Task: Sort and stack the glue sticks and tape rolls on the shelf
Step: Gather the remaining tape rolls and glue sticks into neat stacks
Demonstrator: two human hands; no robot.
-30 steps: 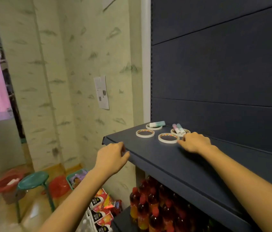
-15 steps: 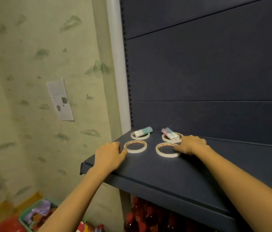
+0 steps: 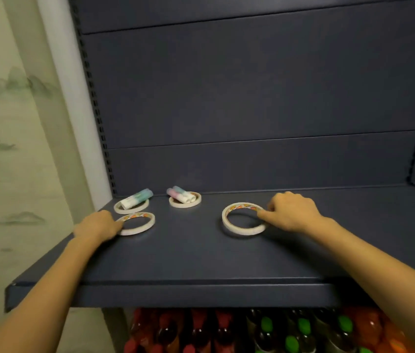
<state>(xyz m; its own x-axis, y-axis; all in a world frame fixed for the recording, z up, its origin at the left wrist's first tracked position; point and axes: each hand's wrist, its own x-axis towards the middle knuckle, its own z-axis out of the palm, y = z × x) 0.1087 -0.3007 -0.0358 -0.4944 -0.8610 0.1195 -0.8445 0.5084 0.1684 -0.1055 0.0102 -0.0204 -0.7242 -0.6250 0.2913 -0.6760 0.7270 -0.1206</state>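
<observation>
Four white tape rolls lie flat on the dark blue shelf [image 3: 201, 263]. My left hand [image 3: 96, 225] grips the left edge of the front left roll [image 3: 147, 226]. My right hand [image 3: 293, 212] pinches the right rim of another roll [image 3: 237, 229], which sits apart near the shelf's middle. Behind, a teal glue stick [image 3: 137, 198] lies across the back left roll [image 3: 135, 209]. A pink and a blue glue stick [image 3: 179, 194] lie together on the back middle roll [image 3: 183, 205].
The shelf's back panel [image 3: 252, 98] rises straight behind the rolls. A pale wall [image 3: 10, 174] borders the unit on the left. Drink bottles [image 3: 226, 332] with red and green caps fill the level below the shelf's front lip.
My right hand has pulled its roll to the right, away from the other rolls. My left hand has come up from the shelf's edge onto the front left roll. My view has turned toward the shelf.
</observation>
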